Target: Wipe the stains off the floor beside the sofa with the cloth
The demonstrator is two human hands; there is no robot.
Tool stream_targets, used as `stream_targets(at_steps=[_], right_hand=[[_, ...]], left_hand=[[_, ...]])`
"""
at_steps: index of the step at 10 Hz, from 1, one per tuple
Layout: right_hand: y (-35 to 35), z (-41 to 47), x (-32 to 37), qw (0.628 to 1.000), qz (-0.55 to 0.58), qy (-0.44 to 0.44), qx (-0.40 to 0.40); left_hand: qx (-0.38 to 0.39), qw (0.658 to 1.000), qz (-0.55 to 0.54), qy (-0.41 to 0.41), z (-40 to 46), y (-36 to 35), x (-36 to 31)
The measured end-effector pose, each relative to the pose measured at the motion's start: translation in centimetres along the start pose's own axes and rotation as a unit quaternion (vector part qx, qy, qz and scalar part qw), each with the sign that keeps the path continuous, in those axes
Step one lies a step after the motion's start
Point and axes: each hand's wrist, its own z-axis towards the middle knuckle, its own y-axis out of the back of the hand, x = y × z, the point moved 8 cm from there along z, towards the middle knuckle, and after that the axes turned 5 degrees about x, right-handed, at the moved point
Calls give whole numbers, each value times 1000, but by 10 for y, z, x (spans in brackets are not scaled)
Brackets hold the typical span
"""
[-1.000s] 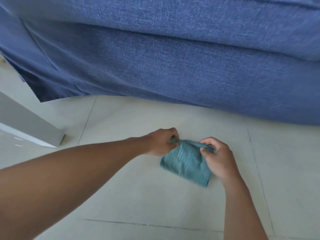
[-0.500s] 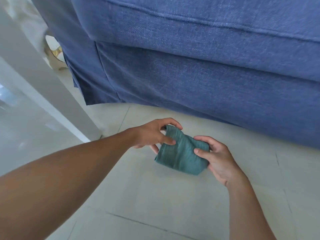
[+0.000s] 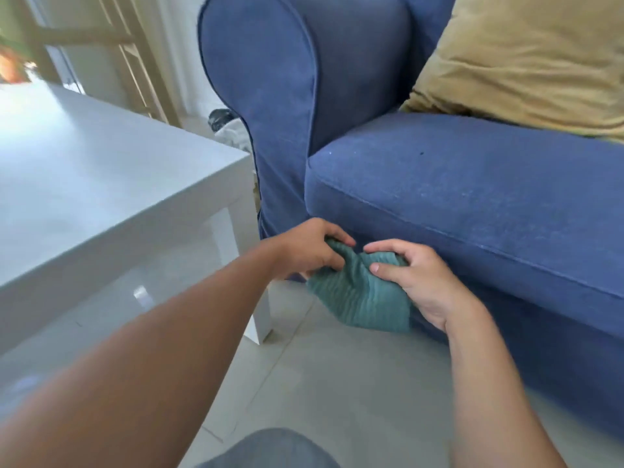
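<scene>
Standing at far left: one white side table [image 3: 111,177]. Reaching forward from lower left: left hand [image 3: 305,249], fingers curling shut, pinching the upper left edge of one teal cloth [image 3: 363,293]. Hanging between both hands, above the pale tiled floor [image 3: 337,376], just before the blue sofa [image 3: 472,204]. Gripping the cloth's right edge: right hand [image 3: 422,282], thumb pressing on top. Resting on the seat: one tan cushion [image 3: 526,59].
</scene>
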Motion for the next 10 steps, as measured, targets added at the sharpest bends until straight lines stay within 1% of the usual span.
stream_targets(at_steps=[1, 2, 3, 4, 5, 6, 7, 8, 9, 10], right_hand=[[6, 0, 73, 999, 15, 47, 17], [-4, 8, 131, 994, 88, 60, 36], [-47, 31, 182, 988, 96, 63, 107], [-124, 55, 231, 977, 22, 70, 199], [-211, 63, 267, 956, -72, 96, 267], [-298, 55, 283, 927, -152, 129, 317], [-361, 39, 279, 891, -238, 168, 350], [-386, 33, 277, 874, -286, 206, 335], [-390, 24, 281, 857, -325, 231, 326], [-375, 26, 280, 866, -335, 240, 285]], left_hand=[[-69, 996, 25, -43, -31, 42, -65], [-136, 989, 4, -66, -73, 88, -111], [-180, 983, 8, -40, -119, 142, -117], [-242, 970, 3, 17, -182, 197, -91], [-292, 951, -29, 95, -251, 237, -45], [-340, 924, -44, 172, -315, 256, 6], [-359, 902, -42, 237, -356, 251, 45], [-367, 889, -13, 275, -375, 249, 61], [-350, 857, 155, 344, -381, 260, 57], [-357, 813, 285, 360, -374, 271, 51]])
